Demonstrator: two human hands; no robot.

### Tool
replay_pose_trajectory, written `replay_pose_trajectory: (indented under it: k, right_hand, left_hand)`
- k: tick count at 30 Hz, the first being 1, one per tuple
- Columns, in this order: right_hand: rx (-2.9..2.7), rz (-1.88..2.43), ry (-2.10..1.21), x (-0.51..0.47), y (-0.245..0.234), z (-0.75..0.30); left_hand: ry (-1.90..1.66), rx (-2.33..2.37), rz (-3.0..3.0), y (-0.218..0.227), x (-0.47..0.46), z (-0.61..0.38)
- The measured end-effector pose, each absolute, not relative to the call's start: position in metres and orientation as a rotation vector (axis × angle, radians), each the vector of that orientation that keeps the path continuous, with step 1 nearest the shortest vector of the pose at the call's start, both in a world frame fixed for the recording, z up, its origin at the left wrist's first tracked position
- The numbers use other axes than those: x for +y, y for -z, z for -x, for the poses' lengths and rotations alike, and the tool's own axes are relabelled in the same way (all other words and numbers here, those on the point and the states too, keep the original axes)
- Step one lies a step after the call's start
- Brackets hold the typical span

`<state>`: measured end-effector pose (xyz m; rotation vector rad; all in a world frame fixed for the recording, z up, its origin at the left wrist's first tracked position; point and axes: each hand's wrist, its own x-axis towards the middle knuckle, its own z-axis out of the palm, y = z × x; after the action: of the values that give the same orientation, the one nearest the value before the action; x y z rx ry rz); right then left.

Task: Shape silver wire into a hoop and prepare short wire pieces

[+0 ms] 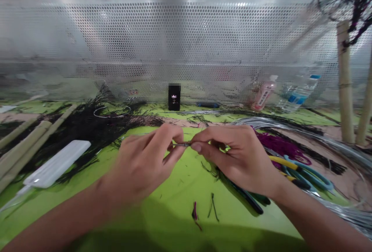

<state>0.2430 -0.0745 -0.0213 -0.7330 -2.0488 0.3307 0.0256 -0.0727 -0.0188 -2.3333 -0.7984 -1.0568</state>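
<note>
In the middle of the head view, my left hand and my right hand face each other, fingertips nearly touching. Both pinch a thin grey wire that runs between them; its ends are hidden in the fingers. Dark green tool handles lie under my right palm. Below the hands, a short purple and black thread scrap and a dark V-shaped scrap rest on the green mat.
To the right lie yellow-handled pliers, blue looped handles, purple cord and coiled wire. Leftward are a white rectangular device, bamboo sticks and black strands. Bottles stand before a perforated metal panel.
</note>
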Motion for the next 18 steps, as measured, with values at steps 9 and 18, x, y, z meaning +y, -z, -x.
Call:
replay_pose_trajectory:
  k: [9,18]
  right_hand:
    - [-2.036,0.708,-0.250,-0.079,0.021,-0.242]
    - [-2.026,0.724,-0.285,-0.078,0.024,-0.239]
  left_hand:
    - [1.116,-1.085,2.544,0.013,-0.082,-0.023]
    - [1.620,-1.369,2.762,0.004,-0.084,-0.023]
